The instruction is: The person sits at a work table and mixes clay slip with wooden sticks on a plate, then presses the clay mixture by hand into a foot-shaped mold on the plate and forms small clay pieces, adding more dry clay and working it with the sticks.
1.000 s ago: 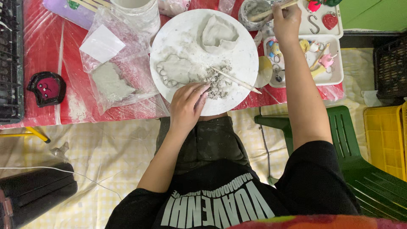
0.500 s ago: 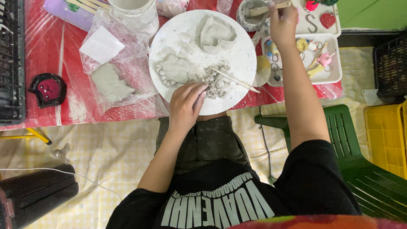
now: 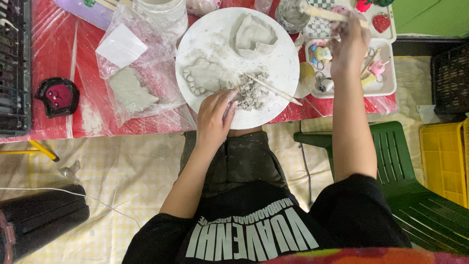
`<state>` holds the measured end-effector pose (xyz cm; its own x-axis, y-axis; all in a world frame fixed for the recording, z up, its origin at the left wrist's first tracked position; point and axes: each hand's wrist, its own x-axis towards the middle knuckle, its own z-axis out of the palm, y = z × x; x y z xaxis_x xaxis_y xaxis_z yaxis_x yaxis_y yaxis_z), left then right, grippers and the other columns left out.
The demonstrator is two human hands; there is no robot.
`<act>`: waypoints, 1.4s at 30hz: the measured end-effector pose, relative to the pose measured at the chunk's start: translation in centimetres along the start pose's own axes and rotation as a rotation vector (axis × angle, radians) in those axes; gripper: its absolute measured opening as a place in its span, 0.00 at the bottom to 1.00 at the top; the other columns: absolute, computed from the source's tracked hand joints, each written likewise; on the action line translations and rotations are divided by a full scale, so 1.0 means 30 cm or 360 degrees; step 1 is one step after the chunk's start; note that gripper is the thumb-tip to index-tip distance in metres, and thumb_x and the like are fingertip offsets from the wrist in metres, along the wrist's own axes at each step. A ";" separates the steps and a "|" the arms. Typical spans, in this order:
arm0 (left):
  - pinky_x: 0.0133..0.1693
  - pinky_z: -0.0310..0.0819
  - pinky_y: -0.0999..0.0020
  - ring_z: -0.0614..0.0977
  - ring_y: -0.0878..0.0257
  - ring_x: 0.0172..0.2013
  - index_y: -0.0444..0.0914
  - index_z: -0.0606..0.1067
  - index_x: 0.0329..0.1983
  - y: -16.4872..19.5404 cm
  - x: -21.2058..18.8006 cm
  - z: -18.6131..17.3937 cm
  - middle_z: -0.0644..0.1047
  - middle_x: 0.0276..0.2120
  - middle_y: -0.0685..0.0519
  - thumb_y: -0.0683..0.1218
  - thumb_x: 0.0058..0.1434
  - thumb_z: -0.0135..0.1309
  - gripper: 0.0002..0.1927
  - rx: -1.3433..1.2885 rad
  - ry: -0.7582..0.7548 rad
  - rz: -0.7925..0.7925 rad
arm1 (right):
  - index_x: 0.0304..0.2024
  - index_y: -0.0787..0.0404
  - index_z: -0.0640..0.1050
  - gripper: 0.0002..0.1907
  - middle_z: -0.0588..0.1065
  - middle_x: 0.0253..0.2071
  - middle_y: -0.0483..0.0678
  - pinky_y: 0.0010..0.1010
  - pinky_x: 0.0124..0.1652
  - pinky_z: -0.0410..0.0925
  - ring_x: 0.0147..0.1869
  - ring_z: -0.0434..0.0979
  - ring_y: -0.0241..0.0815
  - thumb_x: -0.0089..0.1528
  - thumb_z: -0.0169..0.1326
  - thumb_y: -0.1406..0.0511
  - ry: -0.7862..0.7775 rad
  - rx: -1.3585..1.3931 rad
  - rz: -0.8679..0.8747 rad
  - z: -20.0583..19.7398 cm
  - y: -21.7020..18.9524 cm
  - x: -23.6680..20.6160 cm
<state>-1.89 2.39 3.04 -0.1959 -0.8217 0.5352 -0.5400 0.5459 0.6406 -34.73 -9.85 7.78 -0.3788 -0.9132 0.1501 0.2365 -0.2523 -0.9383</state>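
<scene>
White plate (image 3: 281, 44) holds grey clay crumbs (image 3: 250, 93) under the left hand's (image 3: 215, 115) loose grip; right hand (image 3: 348, 45) grips a stick (image 3: 322, 13).

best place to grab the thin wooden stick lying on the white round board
Take the wooden stick by its lower right end, which juts past the rim of the white round board. Come from the right: that end looks free underneath, while the upper left end lies by the clay crumbs near the left hand.

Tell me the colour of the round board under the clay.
White, smeared with grey clay; the round board shows in the head view.
</scene>
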 end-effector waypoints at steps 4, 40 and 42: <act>0.58 0.72 0.54 0.79 0.48 0.56 0.40 0.74 0.63 0.000 0.005 -0.010 0.78 0.55 0.47 0.45 0.68 0.61 0.21 -0.0027 -0.0023 0.0003 | 0.47 0.62 0.76 0.08 0.76 0.37 0.44 0.28 0.29 0.65 0.32 0.74 0.36 0.74 0.52 0.63 -0.0024 -0.0133 -0.0222 -0.034 -0.034 -0.296; 0.47 0.76 0.59 0.80 0.53 0.45 0.38 0.80 0.51 0.037 -0.003 0.017 0.80 0.43 0.50 0.42 0.63 0.64 0.13 -0.0067 0.0128 -0.0074 | 0.50 0.67 0.79 0.11 0.78 0.44 0.52 0.36 0.50 0.68 0.46 0.75 0.45 0.67 0.50 0.79 -0.0453 -0.1365 -0.0894 0.086 -0.061 -0.701; 0.46 0.76 0.59 0.81 0.53 0.44 0.38 0.80 0.50 0.037 -0.002 0.014 0.81 0.42 0.50 0.42 0.63 0.64 0.12 -0.0092 0.0140 -0.0053 | 0.51 0.68 0.79 0.10 0.75 0.41 0.51 0.29 0.44 0.68 0.42 0.75 0.40 0.70 0.49 0.77 -0.0444 -0.1184 -0.0615 0.091 -0.048 -0.708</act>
<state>-2.83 2.97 3.50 -0.1044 -0.8235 0.5577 -0.4964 0.5291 0.6883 -24.59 9.05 6.80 -0.0565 -0.8766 0.4779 -0.5432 -0.3746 -0.7514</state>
